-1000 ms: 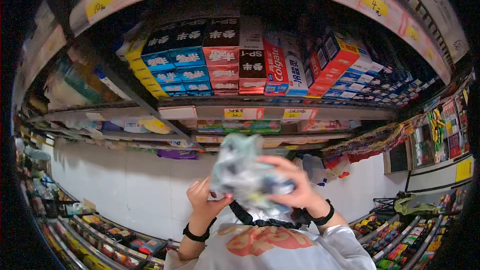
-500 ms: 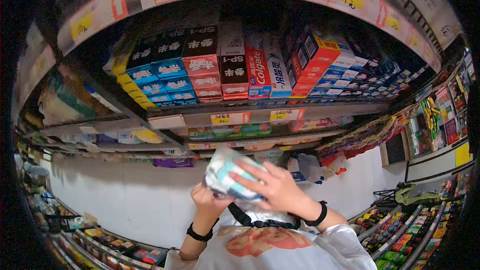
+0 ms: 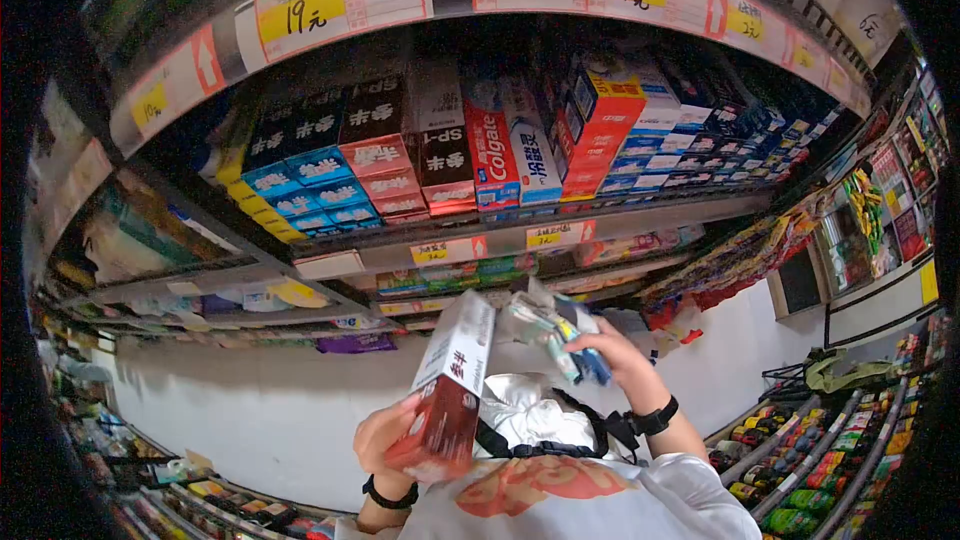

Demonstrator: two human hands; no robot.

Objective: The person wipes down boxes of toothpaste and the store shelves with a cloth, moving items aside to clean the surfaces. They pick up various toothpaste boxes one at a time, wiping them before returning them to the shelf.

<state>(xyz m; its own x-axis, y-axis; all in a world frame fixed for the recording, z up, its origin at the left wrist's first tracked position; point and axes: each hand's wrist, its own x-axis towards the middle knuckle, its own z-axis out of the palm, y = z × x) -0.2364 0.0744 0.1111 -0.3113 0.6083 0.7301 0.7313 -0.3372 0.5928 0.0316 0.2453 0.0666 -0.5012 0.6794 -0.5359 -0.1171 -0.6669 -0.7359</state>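
My left hand (image 3: 385,437) is closed round the lower end of a toothpaste box (image 3: 447,395), brown-red with white sides. The box stands tilted in front of my chest, its white end towards the shelf. To the right, my right hand (image 3: 612,352) grips a crumpled cloth (image 3: 562,332) patterned in white, teal and blue. A small gap parts the cloth from the box. On the shelf ahead are stacked toothpaste boxes: blue ones (image 3: 322,168), a Colgate box (image 3: 494,160) and red ones (image 3: 590,145).
The shelf's front edge (image 3: 400,258) with price tags runs above my hands. Lower shelves hold packets, and a purple packet (image 3: 358,343) sticks out. Racks of bottles (image 3: 810,475) stand at the lower right, more goods (image 3: 250,508) at the lower left.
My hands have moved apart. The cloth, held between both hands before, is now in my right hand alone, further right. The toothpaste box now shows plainly in my left hand.
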